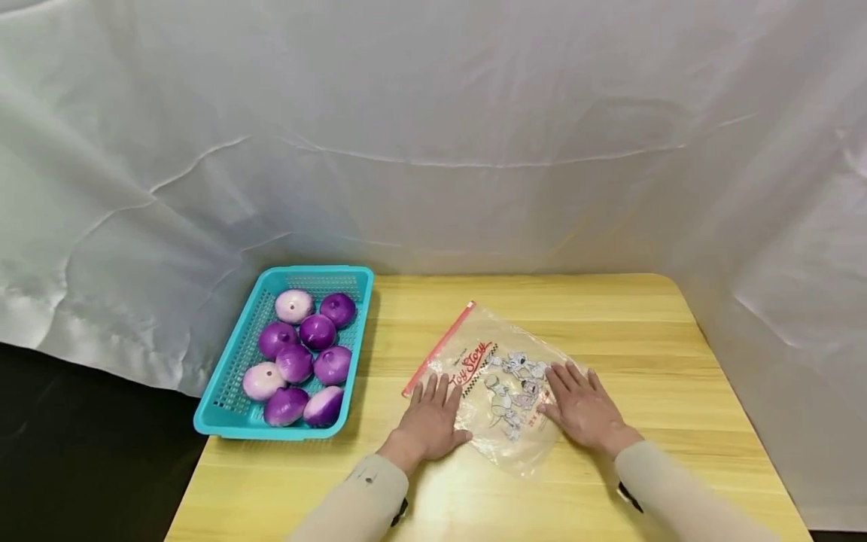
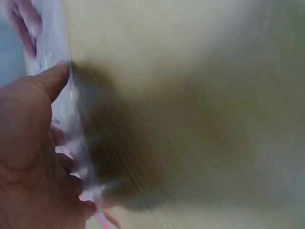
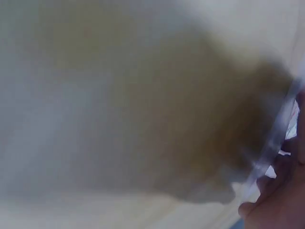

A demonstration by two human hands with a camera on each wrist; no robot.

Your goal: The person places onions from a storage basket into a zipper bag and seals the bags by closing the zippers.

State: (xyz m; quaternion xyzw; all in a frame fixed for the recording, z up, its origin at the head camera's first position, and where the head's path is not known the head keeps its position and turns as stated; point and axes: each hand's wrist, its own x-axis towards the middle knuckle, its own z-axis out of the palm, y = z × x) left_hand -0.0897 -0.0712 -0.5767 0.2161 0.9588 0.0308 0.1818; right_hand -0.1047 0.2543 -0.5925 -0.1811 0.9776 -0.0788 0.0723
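Observation:
A clear zip bag [image 1: 501,331] with a red zip edge, Toy Story lettering and cartoon figures lies flat on the wooden table, turned at an angle. My left hand [image 1: 430,423] rests palm down on its lower left side, fingers straight and spread near the red zip. On the right side of the bag lies my right hand [image 1: 584,406], also palm down with its fingers spread. In the left wrist view the thumb [image 2: 56,80] reaches the bag's edge. The right wrist view shows fingertips [image 3: 248,209] at the plastic's edge.
At the table's left stands a turquoise plastic basket [image 1: 364,331] holding several purple onions [image 1: 294,363], some with pale ends. The wooden table [image 1: 650,331] runs back to a grey-white cloth [image 1: 474,150] that hangs behind and at both sides.

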